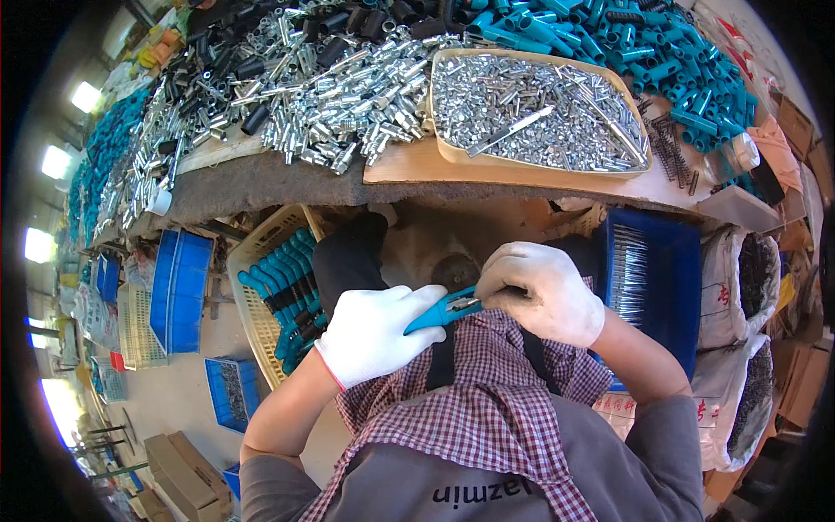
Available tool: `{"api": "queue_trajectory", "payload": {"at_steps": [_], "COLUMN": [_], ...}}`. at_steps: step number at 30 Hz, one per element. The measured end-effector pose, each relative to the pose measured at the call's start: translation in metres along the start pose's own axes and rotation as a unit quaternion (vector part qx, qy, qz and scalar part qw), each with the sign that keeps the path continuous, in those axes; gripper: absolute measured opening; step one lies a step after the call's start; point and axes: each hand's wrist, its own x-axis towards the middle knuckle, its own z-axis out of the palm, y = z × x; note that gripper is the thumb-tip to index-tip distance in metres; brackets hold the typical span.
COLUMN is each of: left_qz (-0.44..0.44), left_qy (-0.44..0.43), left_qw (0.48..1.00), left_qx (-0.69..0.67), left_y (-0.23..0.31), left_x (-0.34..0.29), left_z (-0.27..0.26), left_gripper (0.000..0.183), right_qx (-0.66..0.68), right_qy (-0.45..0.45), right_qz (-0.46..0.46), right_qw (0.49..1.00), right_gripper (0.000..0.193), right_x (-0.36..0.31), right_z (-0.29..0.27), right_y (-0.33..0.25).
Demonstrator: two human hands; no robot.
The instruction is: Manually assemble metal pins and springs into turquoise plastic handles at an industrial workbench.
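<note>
Holding a slotted teal plastic tool handle (pixel 426 321) above the lap, between the checked apron (pixel 474 391) and the front edge of the tabletop (pixel 397 168). Showing a little bright metal (pixel 461 304) in the open slot, too small to identify. Probably calling for a firm, steady hold at one end, leaving the slot uncovered and in plain sight. Best bracing the handle from outside without squeezing its two walls together, so as not to jam the metal between them. Best pressing lightly too, in line with the slot, using fingertips instead of the whole palm, and tilting the opening upward against spilling any loose bits.

Wrapping the white-gloved left hand (pixel 378 332) around the lower left end, stretching the upper digits along the handle toward the slot. Bunching the white-gloved right hand (pixel 548 291) narrowly at the other end, gripping it between thumb and curled fingers; perhaps pinching something small there as well, too hidden to tell. Bending both elbows outward and angling the forearms inward, meeting over the lap. Facing a cream tray (pixel 539 170) of small metal pieces at the tabletop's front edge, between a lattice crate (pixel 261 346) on the left and a deep blue bin (pixel 668 304) on the right.
</note>
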Motion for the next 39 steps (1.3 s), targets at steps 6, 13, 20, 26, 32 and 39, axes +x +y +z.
{"api": "queue_trajectory", "payload": {"at_steps": [6, 13, 20, 26, 32, 39], "left_qz": [0.003, 0.05, 0.061, 0.085, 0.051, 0.025], "left_qy": [-0.007, 0.023, -0.018, -0.005, -0.008, -0.026], "left_qw": [1.0, 0.998, 0.997, 0.996, 0.998, 0.998], "left_qx": [0.014, 0.016, 0.036, 0.039, -0.027, -0.058], "left_y": [0.002, -0.002, -0.002, 0.005, 0.014, 0.015], "left_x": [-0.002, 0.006, 0.002, 0.0, 0.003, 0.001], "left_z": [-0.001, 0.011, 0.026, 0.025, 0.01, 0.003], "left_gripper": [0.046, 0.041, 0.043, 0.042, 0.046, 0.046], "right_qx": [-0.002, -0.312, -0.263, -0.111, 0.083, 0.035], "right_qy": [-0.004, -0.082, -0.155, -0.233, -0.16, -0.025], "right_qz": [-0.043, -0.101, 0.026, 0.097, 0.094, 0.069], "right_qw": [0.999, 0.941, 0.952, 0.961, 0.979, 0.997], "right_gripper": [0.01, 0.013, 0.018, 0.014, 0.019, 0.009], "right_x": [0.001, 0.004, 0.002, 0.016, 0.013, -0.011], "right_z": [0.009, 0.021, 0.03, 0.008, -0.025, -0.016], "right_y": [0.001, -0.032, -0.039, -0.016, -0.004, -0.007]}}
